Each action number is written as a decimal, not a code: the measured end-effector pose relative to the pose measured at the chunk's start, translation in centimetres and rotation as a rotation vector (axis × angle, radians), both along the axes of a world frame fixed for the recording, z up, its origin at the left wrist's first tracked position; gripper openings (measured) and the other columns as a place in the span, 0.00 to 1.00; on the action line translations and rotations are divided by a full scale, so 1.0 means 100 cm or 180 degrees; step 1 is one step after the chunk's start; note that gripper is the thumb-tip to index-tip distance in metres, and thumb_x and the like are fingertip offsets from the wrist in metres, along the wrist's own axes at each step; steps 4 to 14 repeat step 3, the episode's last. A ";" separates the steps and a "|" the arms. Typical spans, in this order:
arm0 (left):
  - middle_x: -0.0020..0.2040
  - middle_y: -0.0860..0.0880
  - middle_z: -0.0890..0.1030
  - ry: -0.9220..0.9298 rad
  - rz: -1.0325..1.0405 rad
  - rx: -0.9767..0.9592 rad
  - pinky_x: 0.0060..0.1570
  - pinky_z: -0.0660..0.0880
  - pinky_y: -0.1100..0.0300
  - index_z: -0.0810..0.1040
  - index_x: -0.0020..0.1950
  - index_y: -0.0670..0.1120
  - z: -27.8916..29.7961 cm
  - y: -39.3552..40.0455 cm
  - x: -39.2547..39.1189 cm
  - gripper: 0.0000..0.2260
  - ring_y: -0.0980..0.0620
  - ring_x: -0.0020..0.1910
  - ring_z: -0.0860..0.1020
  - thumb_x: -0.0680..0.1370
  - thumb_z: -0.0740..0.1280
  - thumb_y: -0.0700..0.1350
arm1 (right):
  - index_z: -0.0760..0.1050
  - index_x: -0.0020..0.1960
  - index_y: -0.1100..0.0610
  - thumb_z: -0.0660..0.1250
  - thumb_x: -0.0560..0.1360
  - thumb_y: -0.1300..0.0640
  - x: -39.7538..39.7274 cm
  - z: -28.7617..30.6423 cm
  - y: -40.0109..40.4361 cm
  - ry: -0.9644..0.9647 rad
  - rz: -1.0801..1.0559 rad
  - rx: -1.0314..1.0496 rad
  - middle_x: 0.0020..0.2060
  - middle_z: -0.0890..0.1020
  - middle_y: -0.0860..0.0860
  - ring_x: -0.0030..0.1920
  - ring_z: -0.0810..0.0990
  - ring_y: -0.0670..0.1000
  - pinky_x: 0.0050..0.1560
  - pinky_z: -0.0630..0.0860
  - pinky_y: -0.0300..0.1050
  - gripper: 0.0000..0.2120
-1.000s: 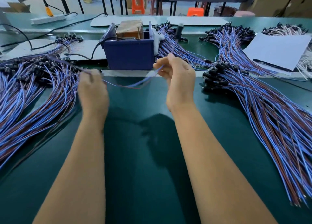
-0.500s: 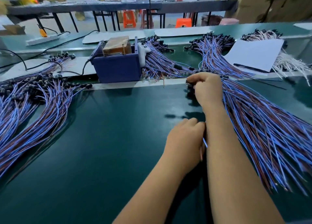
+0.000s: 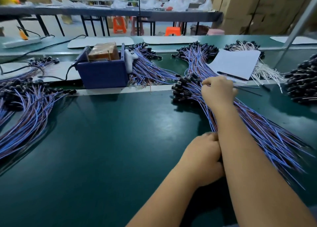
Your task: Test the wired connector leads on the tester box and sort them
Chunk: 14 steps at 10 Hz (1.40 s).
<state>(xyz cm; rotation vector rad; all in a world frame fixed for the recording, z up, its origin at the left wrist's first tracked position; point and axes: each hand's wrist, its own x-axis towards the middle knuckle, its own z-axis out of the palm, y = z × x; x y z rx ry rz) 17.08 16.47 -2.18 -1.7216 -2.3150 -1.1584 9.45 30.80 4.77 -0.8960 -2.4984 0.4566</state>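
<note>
The blue tester box point(image 3: 103, 74) stands at the back centre of the green mat. To its right lies a big fan of blue and brown connector leads point(image 3: 260, 134) with black connectors point(image 3: 181, 91) at the far end. My right hand point(image 3: 217, 93) is on this pile just behind the connectors, its fingers curled down round a lead. My left hand point(image 3: 202, 156) is tucked against my right forearm at the pile's near left edge, fingers curled; the fingertips are hidden. A second pile of leads point(image 3: 30, 110) lies at the left.
A white sheet point(image 3: 236, 64) with a black pen point(image 3: 231, 76) covers part of the far right pile. More black connectors point(image 3: 303, 86) are heaped at the right edge. A power strip point(image 3: 20, 42) and cables lie at the back left. A metal pole point(image 3: 295, 28) slants up at the right.
One second ago both hands held a single lead stretched in front of the tester box. Both have since moved right onto the right pile, the right hand settling slightly further over the leads.
</note>
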 end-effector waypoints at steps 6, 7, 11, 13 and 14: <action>0.38 0.49 0.82 -0.2345 0.2155 0.1267 0.30 0.76 0.61 0.81 0.39 0.54 0.004 -0.087 -0.097 0.15 0.53 0.28 0.76 0.78 0.61 0.39 | 0.77 0.62 0.46 0.64 0.74 0.53 0.010 0.022 -0.038 0.1329 0.0336 -0.0837 0.61 0.78 0.47 0.61 0.74 0.52 0.62 0.68 0.52 0.17; 0.38 0.49 0.82 -0.2345 0.2155 0.1267 0.30 0.76 0.61 0.81 0.39 0.54 0.004 -0.087 -0.097 0.15 0.53 0.28 0.76 0.78 0.61 0.39 | 0.77 0.62 0.46 0.64 0.74 0.53 0.010 0.022 -0.038 0.1329 0.0336 -0.0837 0.61 0.78 0.47 0.61 0.74 0.52 0.62 0.68 0.52 0.17; 0.38 0.49 0.82 -0.2345 0.2155 0.1267 0.30 0.76 0.61 0.81 0.39 0.54 0.004 -0.087 -0.097 0.15 0.53 0.28 0.76 0.78 0.61 0.39 | 0.77 0.62 0.46 0.64 0.74 0.53 0.010 0.022 -0.038 0.1329 0.0336 -0.0837 0.61 0.78 0.47 0.61 0.74 0.52 0.62 0.68 0.52 0.17; 0.38 0.49 0.82 -0.2345 0.2155 0.1267 0.30 0.76 0.61 0.81 0.39 0.54 0.004 -0.087 -0.097 0.15 0.53 0.28 0.76 0.78 0.61 0.39 | 0.77 0.62 0.46 0.64 0.74 0.53 0.010 0.022 -0.038 0.1329 0.0336 -0.0837 0.61 0.78 0.47 0.61 0.74 0.52 0.62 0.68 0.52 0.17; 0.38 0.49 0.82 -0.2345 0.2155 0.1267 0.30 0.76 0.61 0.81 0.39 0.54 0.004 -0.087 -0.097 0.15 0.53 0.28 0.76 0.78 0.61 0.39 | 0.77 0.62 0.46 0.64 0.74 0.53 0.010 0.022 -0.038 0.1329 0.0336 -0.0837 0.61 0.78 0.47 0.61 0.74 0.52 0.62 0.68 0.52 0.17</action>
